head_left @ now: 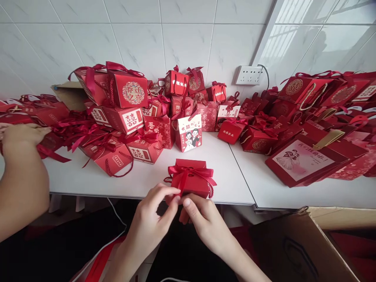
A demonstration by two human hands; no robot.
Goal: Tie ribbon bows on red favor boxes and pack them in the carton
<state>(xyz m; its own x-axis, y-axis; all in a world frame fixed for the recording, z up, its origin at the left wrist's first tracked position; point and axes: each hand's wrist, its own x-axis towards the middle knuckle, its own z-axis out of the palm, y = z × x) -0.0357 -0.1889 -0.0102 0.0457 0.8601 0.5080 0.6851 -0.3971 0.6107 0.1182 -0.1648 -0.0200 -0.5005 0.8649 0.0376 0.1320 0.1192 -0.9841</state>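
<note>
A small red gift box [191,181] with a red ribbon bow on its top stands at the front edge of the white table [223,172]. My left hand [154,217] and my right hand [202,221] meet just in front of the box. Both pinch the hanging ends of the red ribbon [183,182] between thumb and fingers. The box rests on the table, not lifted.
Many red gift boxes [129,92] are heaped along the tiled wall, with flat red paper bags [305,160] at right. Another person's arm and hand [22,137] reach into red ribbons at far left. An open cardboard carton [299,246] sits low at right.
</note>
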